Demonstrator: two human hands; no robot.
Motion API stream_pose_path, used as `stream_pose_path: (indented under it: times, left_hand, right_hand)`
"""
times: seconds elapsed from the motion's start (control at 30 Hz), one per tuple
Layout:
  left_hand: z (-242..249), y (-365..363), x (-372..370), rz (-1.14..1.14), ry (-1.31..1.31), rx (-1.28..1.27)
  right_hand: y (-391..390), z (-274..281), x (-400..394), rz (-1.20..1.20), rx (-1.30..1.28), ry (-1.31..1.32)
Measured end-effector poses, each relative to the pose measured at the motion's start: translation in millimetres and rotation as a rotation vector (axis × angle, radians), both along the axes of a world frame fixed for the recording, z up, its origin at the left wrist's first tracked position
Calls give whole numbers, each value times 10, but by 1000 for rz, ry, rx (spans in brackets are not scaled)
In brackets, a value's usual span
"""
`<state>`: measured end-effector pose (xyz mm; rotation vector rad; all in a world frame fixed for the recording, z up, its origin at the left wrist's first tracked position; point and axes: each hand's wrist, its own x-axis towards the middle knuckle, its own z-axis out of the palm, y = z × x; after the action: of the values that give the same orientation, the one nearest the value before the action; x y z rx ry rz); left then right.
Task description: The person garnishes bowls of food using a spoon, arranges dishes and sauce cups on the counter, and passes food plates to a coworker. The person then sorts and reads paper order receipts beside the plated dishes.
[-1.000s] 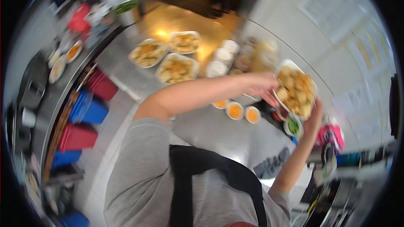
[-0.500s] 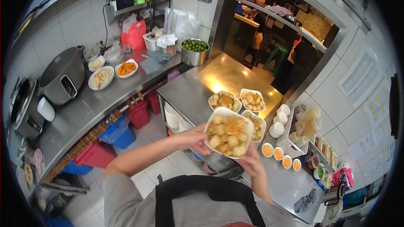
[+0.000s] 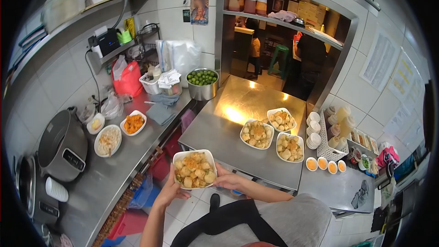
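Between my two hands is a white square bowl of food chunks with orange topping (image 3: 195, 169), held level off the counters. My left hand (image 3: 171, 189) grips its left side, fingers curled under the rim. On the bowl's right edge is my right hand (image 3: 227, 178), closed on the rim. Three similar filled bowls stand on the steel table to the right: one nearer the middle (image 3: 257, 134), one behind it (image 3: 281, 120) and one at the right (image 3: 290, 147).
On the left counter are a grey cooker (image 3: 64, 148), an oval white dish (image 3: 108, 140) and a dish of orange food (image 3: 133, 123). A pot of green fruit (image 3: 202, 83) stands at the back. Orange-filled cups (image 3: 322, 163) and a bottle basket (image 3: 330, 142) are at the right. People stand beyond the hatch.
My hands and the held bowl have moved left, away from the three bowls on the table. The camera view has turned and shifted.
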<state>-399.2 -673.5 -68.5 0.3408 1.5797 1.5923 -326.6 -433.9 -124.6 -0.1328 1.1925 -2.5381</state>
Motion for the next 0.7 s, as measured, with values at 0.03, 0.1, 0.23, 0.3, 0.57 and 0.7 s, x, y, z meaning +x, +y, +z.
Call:
stream_pose_path:
  times: [0.03, 0.1, 0.23, 0.3, 0.57, 0.7]
  left_hand:
    - [-51, 1, -55, 7, 43, -54]
    - [-247, 54, -221, 1, 65, -6]
    - [-678, 300, -686, 29, 63, 69]
    - [-781, 484, -901, -18, 79, 87]
    - [-1001, 1279, -1548, -201, -43, 91]
    - [-1027, 1668, -1836, -321, -89, 96]
  right_hand:
    - [20, -114, -101, 26, -13, -34]
    - [81, -253, -256, 15, -36, -38]
    - [311, -255, -533, -20, -9, 60]
    - [469, -230, -611, -68, 110, 84]
    - [1074, -219, -511, -366, 702, -118]
    - [1119, 222, -341, -199, 1614, -62]
